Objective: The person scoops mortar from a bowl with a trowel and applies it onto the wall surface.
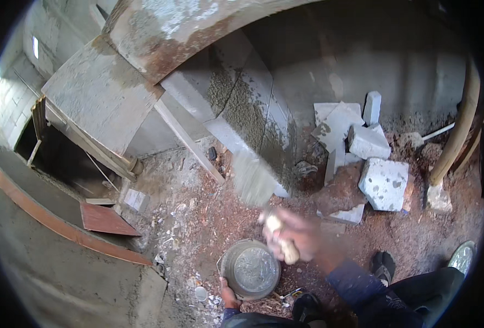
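Note:
My right hand is closed around the pale handle of a trowel, smeared by motion. Its broad grey blade points up and left, in front of the lower edge of a pale block wall. Wet grey mortar covers part of that wall in a rough band. Below the trowel, a round bucket stands on the ground, with grey residue inside. At the bucket's lower left rim, my left hand grips the edge, its fingers partly hidden.
Broken white blocks and slabs lie to the right, near a leaning wooden pole. A wooden strip slants down to the rubble-strewn ground. Overhead juts a mortar-stained board. A reddish board lies left, beside a dark opening.

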Available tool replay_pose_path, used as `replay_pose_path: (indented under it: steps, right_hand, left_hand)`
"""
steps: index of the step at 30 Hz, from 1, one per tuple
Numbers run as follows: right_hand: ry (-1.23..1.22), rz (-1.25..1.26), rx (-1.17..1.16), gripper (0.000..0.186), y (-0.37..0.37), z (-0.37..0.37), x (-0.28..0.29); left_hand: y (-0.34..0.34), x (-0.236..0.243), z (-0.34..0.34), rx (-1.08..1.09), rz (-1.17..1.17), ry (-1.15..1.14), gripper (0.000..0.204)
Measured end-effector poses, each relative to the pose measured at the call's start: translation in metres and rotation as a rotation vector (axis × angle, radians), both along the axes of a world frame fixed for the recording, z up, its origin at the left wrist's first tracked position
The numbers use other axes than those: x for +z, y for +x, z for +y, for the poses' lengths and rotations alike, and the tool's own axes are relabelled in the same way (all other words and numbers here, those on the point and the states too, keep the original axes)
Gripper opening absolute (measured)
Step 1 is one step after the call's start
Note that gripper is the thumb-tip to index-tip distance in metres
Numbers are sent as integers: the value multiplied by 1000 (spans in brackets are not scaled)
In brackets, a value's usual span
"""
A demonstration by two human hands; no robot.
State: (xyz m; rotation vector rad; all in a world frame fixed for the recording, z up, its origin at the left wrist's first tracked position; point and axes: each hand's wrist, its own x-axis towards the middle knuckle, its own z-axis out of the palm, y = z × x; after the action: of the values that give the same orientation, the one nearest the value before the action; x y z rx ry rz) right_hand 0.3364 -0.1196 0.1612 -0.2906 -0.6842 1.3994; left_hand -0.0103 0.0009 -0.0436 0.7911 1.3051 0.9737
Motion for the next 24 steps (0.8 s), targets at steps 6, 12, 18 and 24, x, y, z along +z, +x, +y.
replay_pose_path:
  steps: [6,12,18,24]
  right_hand:
    - [181,-48,-1108,42,62,42,93]
    - [-78,-69,-1637,37,128,167,114]
    - [208,-1225,-602,40,21,49,9]
    - [52,-1558,-433,39,-21,10,-98]
  left_hand:
    - [9,21,-2,40,33,-38,57]
    - [11,-1,8,-69,50,23,61]
    - [-3,18,9,-90,-112,-68,59]
    - [21,40,-13,21,126,22,59]
